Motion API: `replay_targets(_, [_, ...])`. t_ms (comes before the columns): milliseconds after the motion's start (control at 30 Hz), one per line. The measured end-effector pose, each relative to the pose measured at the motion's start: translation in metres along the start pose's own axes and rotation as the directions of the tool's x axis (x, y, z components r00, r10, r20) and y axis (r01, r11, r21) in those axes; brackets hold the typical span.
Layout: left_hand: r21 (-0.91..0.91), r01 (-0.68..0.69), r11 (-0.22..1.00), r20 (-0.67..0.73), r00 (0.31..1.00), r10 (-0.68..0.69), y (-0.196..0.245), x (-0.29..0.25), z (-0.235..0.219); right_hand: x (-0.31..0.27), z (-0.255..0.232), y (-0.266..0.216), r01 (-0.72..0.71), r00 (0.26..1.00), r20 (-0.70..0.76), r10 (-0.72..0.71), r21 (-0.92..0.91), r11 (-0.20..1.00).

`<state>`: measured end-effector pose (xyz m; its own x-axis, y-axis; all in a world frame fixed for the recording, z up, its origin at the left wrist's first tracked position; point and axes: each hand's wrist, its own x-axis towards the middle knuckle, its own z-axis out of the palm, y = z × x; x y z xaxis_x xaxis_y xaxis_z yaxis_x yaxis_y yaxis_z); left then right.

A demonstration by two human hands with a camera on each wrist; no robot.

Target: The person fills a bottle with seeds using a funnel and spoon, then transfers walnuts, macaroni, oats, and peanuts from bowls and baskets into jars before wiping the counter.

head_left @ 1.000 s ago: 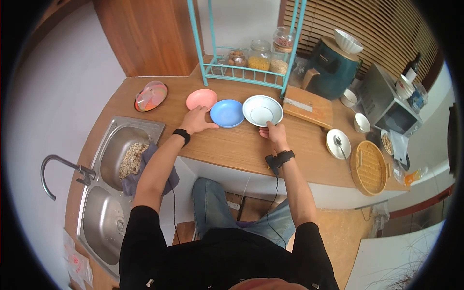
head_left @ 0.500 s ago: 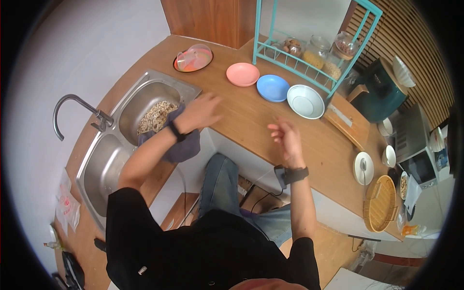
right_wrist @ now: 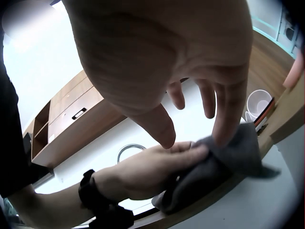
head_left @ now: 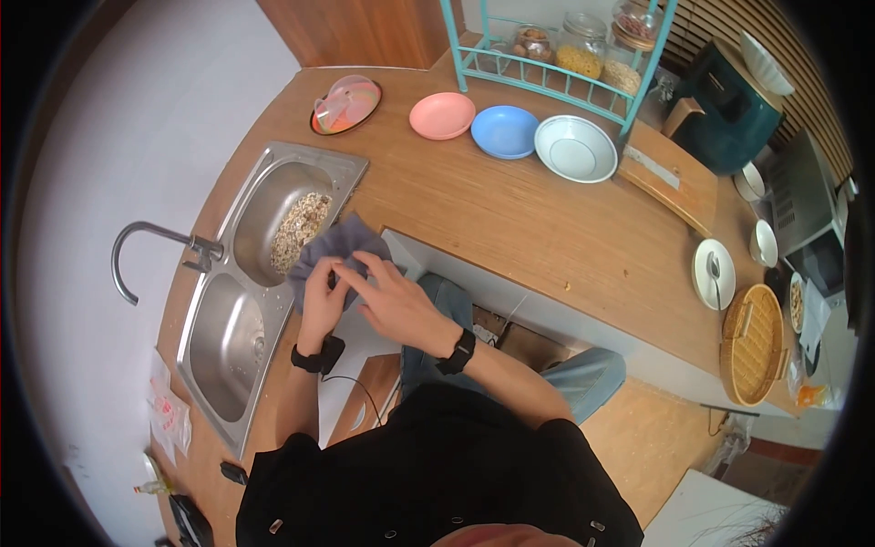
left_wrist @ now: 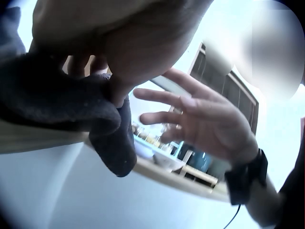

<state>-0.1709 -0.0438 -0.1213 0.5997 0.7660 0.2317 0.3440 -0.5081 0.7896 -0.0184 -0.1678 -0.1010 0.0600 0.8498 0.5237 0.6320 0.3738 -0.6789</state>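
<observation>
A dark grey cloth (head_left: 344, 237) lies over the counter's front edge beside the sink. My left hand (head_left: 321, 299) grips it, with thumb and fingers closed on its fabric (right_wrist: 205, 183) in the right wrist view. Close by on the right, my right hand (head_left: 396, 305) has its fingers spread and holds nothing. In the left wrist view the right hand (left_wrist: 205, 117) is apart from the cloth (left_wrist: 57, 95); the left hand (left_wrist: 114, 43) covers part of it.
Pink (head_left: 442, 116), blue (head_left: 505, 131) and pale (head_left: 576, 148) bowls stand in a row before a turquoise rack (head_left: 547, 80). The double sink (head_left: 273, 228) holds small mixed pieces (head_left: 301, 228). A wooden board (head_left: 670, 178), a plate (head_left: 706, 273) and a wicker tray (head_left: 755, 346) are rightward.
Both hands have left the bowls and come down-left to the cloth. The left hand has taken hold of it; the right hand has let go of the pale bowl's rim.
</observation>
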Motion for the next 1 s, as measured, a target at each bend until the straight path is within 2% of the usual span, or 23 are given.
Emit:
replay_targets(67, [-0.408, 0.14, 0.902, 0.045, 0.99, -0.133, 0.016, 0.014, 0.012, 0.003, -0.006, -0.005, 0.024, 0.996, -0.082, -0.031, -0.083, 0.996])
replay_targets(100, [-0.465, 0.067, 0.883, 0.056, 0.997, -0.047, 0.022, 0.024, 0.021, 0.005, -0.01, -0.007, 0.02, 0.989, -0.14, -0.041, -0.145, 0.989])
replay_targets(200, [-0.75, 0.112, 0.652, 0.097, 0.994, -0.059, 0.054, 0.038, 0.037, 0.014, -0.024, -0.005, -0.005, 0.959, -0.274, -0.07, -0.265, 0.964])
replay_targets(233, [-0.814, 0.115, 0.569, 0.15, 0.989, 0.015, 0.049, 0.042, 0.039, 0.017, -0.029, -0.004, -0.01, 0.947, -0.309, -0.085, -0.293, 0.956])
replay_targets(267, [-0.794, 0.122, 0.596, 0.146, 0.989, -0.009, 0.048, 0.046, 0.04, 0.019, -0.034, -0.001, -0.021, 0.933, -0.347, -0.097, -0.321, 0.947])
replay_targets(333, [-0.75, 0.15, 0.645, 0.156, 0.987, -0.048, 0.048, 0.056, 0.048, 0.027, -0.031, 0.018, -0.063, 0.957, -0.285, -0.053, -0.383, 0.922])
replay_targets(367, [-0.486, 0.103, 0.868, 0.094, 0.993, -0.065, 0.033, 0.058, 0.051, 0.032, -0.026, 0.032, -0.095, 0.972, -0.235, -0.011, -0.433, 0.897])
replay_targets(467, [-0.359, 0.085, 0.929, -0.038, 0.994, -0.105, 0.036, 0.036, 0.046, 0.033, 0.005, 0.076, -0.203, 0.979, -0.123, 0.161, -0.568, 0.797])
replay_targets(533, [-0.321, 0.121, 0.939, 0.032, 0.993, -0.116, 0.038, 0.017, 0.04, 0.036, 0.023, 0.095, -0.284, 0.95, -0.072, 0.305, -0.608, 0.741])
replay_targets(633, [-0.292, 0.1, 0.951, 0.168, 0.984, -0.052, 0.029, -0.001, 0.049, 0.045, 0.034, 0.102, -0.308, 0.948, -0.126, 0.294, -0.604, 0.735])
replay_targets(733, [-0.247, 0.013, 0.969, 0.128, 0.992, 0.02, 0.028, -0.007, 0.064, 0.043, 0.024, 0.103, -0.357, 0.912, -0.095, 0.398, -0.663, 0.658])
replay_targets(833, [-0.393, 0.123, 0.912, 0.204, 0.978, -0.044, 0.032, -0.01, 0.078, 0.037, 0.014, 0.11, -0.506, 0.85, -0.272, 0.45, -0.658, 0.558])
replay_targets(1000, [-0.423, 0.202, 0.883, 0.323, 0.944, -0.061, 0.048, -0.022, 0.099, -0.016, -0.031, 0.108, -0.646, 0.759, -0.469, 0.452, -0.63, 0.431])
